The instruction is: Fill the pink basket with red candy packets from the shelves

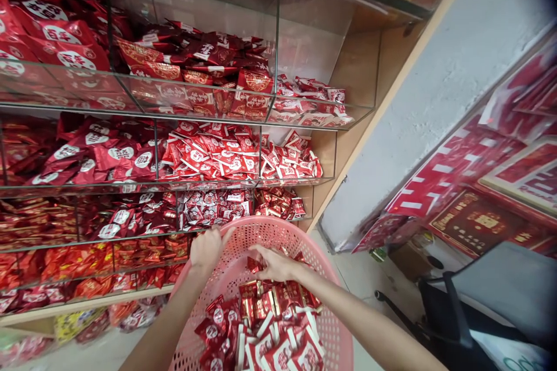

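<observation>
My left hand (207,250) grips the rim of a pink perforated plastic basket (333,278) on its far left side. Inside the basket, my right hand (276,265) is curled with a small dark red packet (253,265) between its fingers and thumb. Below that hand lie red and gold wrapped packets (267,301). Nearer to me are red packets with white edges (282,351), and dark red packets with round white labels (213,330) lie on the left. Parts of the pile under my right hand are hidden.
A shelf unit with glass-fronted compartments (209,182) holds many red packets ahead and to the left. Bagged goods (78,324) lie under it. A grey wall (404,93), red printed hangings (435,174) and a black-framed chair (461,307) are on the right.
</observation>
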`<move>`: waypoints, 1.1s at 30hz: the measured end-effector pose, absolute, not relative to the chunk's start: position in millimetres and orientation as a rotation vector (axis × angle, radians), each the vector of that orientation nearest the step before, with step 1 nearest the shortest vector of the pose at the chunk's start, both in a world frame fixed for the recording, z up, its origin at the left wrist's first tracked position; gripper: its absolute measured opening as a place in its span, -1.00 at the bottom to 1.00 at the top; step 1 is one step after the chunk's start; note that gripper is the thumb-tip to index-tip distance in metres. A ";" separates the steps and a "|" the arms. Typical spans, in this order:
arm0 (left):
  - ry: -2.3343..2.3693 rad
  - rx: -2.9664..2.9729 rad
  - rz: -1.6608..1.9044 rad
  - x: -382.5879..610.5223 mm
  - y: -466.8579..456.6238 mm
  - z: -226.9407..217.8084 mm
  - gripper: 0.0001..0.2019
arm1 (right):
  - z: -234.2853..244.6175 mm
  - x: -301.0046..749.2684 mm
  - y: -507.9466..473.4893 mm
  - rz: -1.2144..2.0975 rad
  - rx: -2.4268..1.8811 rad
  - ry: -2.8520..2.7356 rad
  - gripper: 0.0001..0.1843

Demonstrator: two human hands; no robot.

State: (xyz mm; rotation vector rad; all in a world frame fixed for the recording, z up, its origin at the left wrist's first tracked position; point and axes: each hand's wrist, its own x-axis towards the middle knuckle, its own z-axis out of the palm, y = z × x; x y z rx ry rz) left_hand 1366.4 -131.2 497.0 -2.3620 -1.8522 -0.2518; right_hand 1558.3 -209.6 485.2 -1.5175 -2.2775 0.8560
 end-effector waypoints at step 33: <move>-1.816 -2.326 -0.272 1366.9 -131.5 498.4 -0.30 | 486.0 1556.6 -178.6 0.928 -1.595 -2.822 -0.68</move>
